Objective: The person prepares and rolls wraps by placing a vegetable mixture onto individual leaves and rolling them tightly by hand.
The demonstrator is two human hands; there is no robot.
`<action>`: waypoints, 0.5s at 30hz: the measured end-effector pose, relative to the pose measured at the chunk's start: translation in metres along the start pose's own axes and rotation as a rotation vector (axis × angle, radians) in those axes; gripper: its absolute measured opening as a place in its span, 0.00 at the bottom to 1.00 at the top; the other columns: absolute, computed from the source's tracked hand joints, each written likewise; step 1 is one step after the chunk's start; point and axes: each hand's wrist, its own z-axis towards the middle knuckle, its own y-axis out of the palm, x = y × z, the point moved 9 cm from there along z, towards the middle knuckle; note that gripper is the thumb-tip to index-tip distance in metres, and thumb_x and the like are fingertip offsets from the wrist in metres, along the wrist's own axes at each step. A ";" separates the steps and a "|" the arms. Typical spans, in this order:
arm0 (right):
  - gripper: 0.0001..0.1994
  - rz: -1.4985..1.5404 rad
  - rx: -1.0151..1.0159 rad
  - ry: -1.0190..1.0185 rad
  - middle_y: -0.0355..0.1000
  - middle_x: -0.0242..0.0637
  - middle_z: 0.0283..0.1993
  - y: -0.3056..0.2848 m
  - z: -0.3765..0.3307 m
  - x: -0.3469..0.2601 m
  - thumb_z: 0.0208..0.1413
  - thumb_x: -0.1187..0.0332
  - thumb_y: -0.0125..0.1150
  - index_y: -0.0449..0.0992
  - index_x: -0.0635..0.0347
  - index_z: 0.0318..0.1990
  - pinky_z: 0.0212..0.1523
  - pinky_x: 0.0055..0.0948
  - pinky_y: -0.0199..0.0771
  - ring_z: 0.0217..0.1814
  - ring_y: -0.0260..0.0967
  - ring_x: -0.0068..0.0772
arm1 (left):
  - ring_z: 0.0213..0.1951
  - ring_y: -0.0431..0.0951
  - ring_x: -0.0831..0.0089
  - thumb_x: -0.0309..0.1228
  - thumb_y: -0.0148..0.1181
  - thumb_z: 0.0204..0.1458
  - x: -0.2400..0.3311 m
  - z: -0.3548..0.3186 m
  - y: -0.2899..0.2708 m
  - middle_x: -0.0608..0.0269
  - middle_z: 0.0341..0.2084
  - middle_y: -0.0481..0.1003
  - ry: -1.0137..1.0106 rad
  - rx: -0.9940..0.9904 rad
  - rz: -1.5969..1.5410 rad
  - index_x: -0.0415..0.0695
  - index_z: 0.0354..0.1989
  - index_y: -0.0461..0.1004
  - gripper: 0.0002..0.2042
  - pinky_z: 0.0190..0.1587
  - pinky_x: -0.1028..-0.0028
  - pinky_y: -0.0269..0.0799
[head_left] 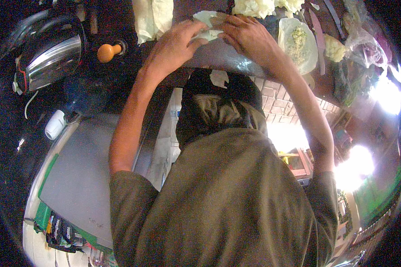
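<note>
Both hands (214, 38) hold cabbage leaf (208, 22), long axis left-right

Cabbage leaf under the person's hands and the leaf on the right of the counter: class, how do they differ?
The cabbage leaf is pressed under the left hand and right hand; the filled leaf lies untouched. The held leaf shows no filling and is mostly covered; the other lies open with chopped filling heaped on it. Both are pale green.
</note>
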 end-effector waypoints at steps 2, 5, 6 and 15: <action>0.15 0.033 0.002 -0.009 0.75 0.43 0.53 -0.001 -0.001 -0.001 0.64 0.61 0.58 0.77 0.59 0.54 0.62 0.44 0.71 0.58 0.71 0.51 | 0.49 0.78 0.47 0.27 0.63 0.55 -0.002 0.000 0.002 0.49 0.43 0.77 -0.150 -0.084 -0.098 0.40 0.49 0.75 0.14 0.51 0.57 0.75; 0.14 0.106 0.027 -0.026 0.75 0.44 0.50 -0.003 -0.002 -0.005 0.64 0.62 0.58 0.77 0.60 0.52 0.60 0.45 0.72 0.57 0.72 0.51 | 0.49 0.78 0.47 0.28 0.63 0.56 -0.005 -0.005 0.007 0.49 0.44 0.77 -0.095 -0.080 -0.107 0.39 0.49 0.75 0.13 0.51 0.57 0.75; 0.14 0.112 0.017 -0.018 0.75 0.44 0.50 -0.004 -0.003 -0.005 0.64 0.63 0.58 0.77 0.60 0.51 0.60 0.45 0.72 0.56 0.72 0.51 | 0.51 0.78 0.48 0.29 0.63 0.57 -0.002 -0.004 0.005 0.50 0.45 0.77 -0.068 -0.061 -0.053 0.40 0.49 0.75 0.13 0.53 0.58 0.75; 0.21 0.156 -0.017 0.200 0.75 0.49 0.52 -0.002 -0.003 0.004 0.66 0.60 0.56 0.70 0.50 0.64 0.55 0.48 0.77 0.52 0.75 0.56 | 0.52 0.77 0.51 0.32 0.63 0.57 0.033 -0.015 0.000 0.51 0.47 0.77 0.204 0.052 0.380 0.41 0.47 0.78 0.12 0.55 0.57 0.74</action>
